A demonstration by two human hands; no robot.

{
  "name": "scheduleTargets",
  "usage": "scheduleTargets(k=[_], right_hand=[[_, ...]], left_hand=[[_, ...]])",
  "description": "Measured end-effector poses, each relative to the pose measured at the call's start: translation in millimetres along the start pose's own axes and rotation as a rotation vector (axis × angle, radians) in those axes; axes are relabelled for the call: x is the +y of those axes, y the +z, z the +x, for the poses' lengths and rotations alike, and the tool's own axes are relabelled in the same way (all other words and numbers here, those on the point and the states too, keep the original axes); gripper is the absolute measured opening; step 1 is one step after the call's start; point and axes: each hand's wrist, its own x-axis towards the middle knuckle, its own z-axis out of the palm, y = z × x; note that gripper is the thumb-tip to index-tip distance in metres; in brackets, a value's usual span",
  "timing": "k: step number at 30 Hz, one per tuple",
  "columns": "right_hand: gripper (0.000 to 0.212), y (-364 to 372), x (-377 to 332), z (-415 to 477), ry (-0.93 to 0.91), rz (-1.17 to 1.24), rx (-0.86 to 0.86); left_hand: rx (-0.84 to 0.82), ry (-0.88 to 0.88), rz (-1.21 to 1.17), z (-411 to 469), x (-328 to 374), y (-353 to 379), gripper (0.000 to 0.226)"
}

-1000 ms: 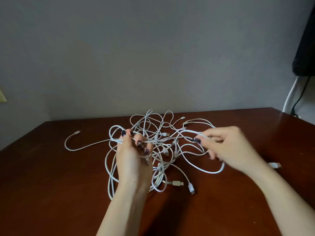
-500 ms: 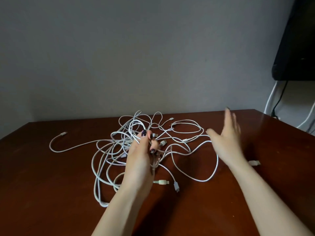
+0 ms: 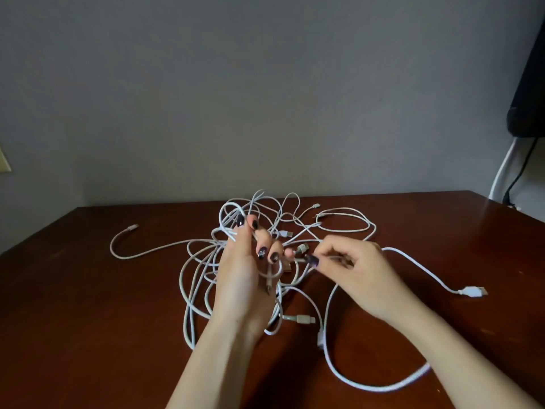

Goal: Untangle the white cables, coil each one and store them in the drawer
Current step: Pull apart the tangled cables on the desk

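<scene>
A tangle of white cables (image 3: 203, 267) lies in the middle of the dark wooden table (image 3: 88, 305). My left hand (image 3: 244, 278) is palm up in the tangle, its fingers curled round several strands. Just to its right, my right hand (image 3: 356, 276) pinches a cable strand beside a plug (image 3: 302, 248). One cable runs out to the right and ends in a USB plug (image 3: 473, 291). Another loop (image 3: 368, 386) passes under my right forearm. A loose end (image 3: 131, 227) points left. No drawer is in view.
A grey wall stands behind the table. At the upper right hangs a black object (image 3: 528, 84), with a white cord (image 3: 502, 172) and a black cord (image 3: 519, 172) dropping from it beyond the table's right corner.
My right hand was open and raised half a second ago; it has come back down and pinched a strand next to my left hand. One cable now lies pulled out to the right.
</scene>
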Motion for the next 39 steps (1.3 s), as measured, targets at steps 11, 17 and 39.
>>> scheduleTargets(k=[11,17,39], right_hand=[[0.021,-3.6,-8.3,-1.4,-0.303,-0.345,-0.036],[0.004,-9.4,0.4,-0.6,-0.079,-0.263,-0.058],[0.015,-26.9,-13.5,2.6,-0.009,0.489,-0.104]], left_hand=[[0.01,-0.031,0.199,3.5,-9.7,-5.4,0.026],[0.081,0.036,0.066,5.5,5.3,-6.5,0.03],[-0.154,-0.174,0.642,-16.3,-18.3,8.8,0.037]])
